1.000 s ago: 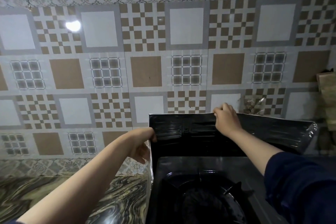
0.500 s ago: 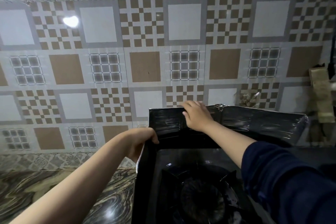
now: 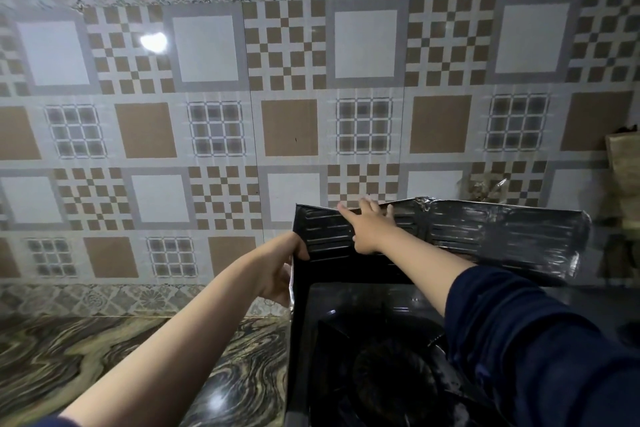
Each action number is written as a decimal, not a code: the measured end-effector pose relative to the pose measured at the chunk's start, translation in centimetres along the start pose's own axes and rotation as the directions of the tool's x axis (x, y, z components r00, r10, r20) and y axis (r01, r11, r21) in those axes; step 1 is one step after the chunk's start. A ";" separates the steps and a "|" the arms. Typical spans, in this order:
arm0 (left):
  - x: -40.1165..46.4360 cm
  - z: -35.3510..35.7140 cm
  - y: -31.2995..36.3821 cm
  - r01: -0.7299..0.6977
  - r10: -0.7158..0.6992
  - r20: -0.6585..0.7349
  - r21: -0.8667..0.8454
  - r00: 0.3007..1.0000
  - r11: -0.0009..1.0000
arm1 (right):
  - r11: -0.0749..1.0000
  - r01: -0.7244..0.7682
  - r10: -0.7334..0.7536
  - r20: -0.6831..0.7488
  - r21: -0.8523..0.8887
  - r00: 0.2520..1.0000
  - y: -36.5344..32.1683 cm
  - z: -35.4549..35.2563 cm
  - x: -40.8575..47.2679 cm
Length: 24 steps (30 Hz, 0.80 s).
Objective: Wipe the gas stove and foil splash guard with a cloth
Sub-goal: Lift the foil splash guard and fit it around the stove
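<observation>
The dark, shiny foil splash guard (image 3: 485,236) stands around the back and left of the black gas stove (image 3: 374,357), whose burner grate shows at the bottom. My left hand (image 3: 277,270) grips the guard's left corner edge, thumb on the inner face and fingers behind it. Laid flat on the back panel near its top edge is my right hand (image 3: 369,227), fingers straight and spread. No cloth is visible.
A patterned tile wall (image 3: 291,121) rises behind the stove. The marbled dark countertop (image 3: 86,357) stretches to the left. Brownish objects (image 3: 623,177) stand at the far right edge, behind the guard's crumpled right end.
My right hand has slid left along the top of the back panel and gone from gripping its edge to lying flat with straight fingers. My left hand keeps its hold on the corner.
</observation>
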<state>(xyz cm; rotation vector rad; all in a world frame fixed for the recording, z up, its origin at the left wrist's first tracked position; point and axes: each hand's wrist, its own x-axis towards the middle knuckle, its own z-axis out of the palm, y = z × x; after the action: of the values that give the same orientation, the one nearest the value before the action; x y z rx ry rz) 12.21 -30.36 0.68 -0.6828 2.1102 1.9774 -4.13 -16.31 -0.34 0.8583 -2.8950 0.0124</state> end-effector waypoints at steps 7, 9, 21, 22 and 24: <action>-1.3 -0.2 -0.2 -0.052 0.050 0.032 0.048 0.998 0.998 | 0.997 0.017 -0.027 -0.141 -0.073 0.990 -0.6 -0.6 0.1; -1.6 -0.3 -0.3 -0.047 0.046 0.021 0.066 0.999 0.997 | 0.996 0.070 -0.081 -0.204 -0.064 0.976 -0.7 -0.6 0.3; -1.5 -0.2 -0.6 -0.004 0.003 0.034 0.048 0.999 0.999 | 0.984 0.047 -0.001 -0.262 0.170 0.965 -1.8 -1.9 2.0; -1.4 -0.2 -0.6 -0.007 0.005 0.033 0.049 0.999 0.999 | 0.982 0.038 0.011 -0.257 0.185 0.966 -1.8 -2.1 2.0; -1.4 -0.1 -0.6 -0.013 0.012 0.028 0.051 1.000 0.999 | 0.980 0.024 0.027 -0.250 0.197 0.968 -1.9 -2.2 2.1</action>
<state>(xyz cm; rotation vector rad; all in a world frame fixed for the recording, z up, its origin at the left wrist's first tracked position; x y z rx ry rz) 13.72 -30.21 0.75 -0.6314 2.1457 1.9211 -4.58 -18.96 2.04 0.8167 -2.6856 0.3882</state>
